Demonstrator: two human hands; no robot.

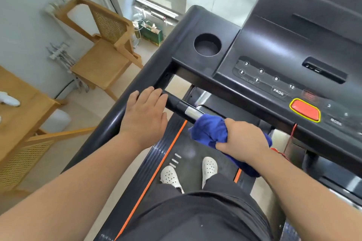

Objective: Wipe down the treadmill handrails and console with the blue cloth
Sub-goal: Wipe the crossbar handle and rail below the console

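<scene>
I stand on a black treadmill, looking down. My right hand [242, 139] grips the blue cloth [210, 133], bunched around the front crossbar handrail [191, 112] just right of its silver sensor section. My left hand [146, 115] rests flat, fingers straight, on the corner where the left side handrail [106, 131] meets the crossbar. The console [274, 60] lies above, with numbered buttons, a round cup holder [207, 44] and a red stop button [304, 110]. The crossbar's right part is hidden under the cloth and my hand.
A wooden cane-back chair [105, 49] stands left of the treadmill, and a wooden table [21, 107] with another chair fills the left edge. A red safety cord [291, 133] hangs under the stop button. My feet in white shoes stand on the belt [188, 150].
</scene>
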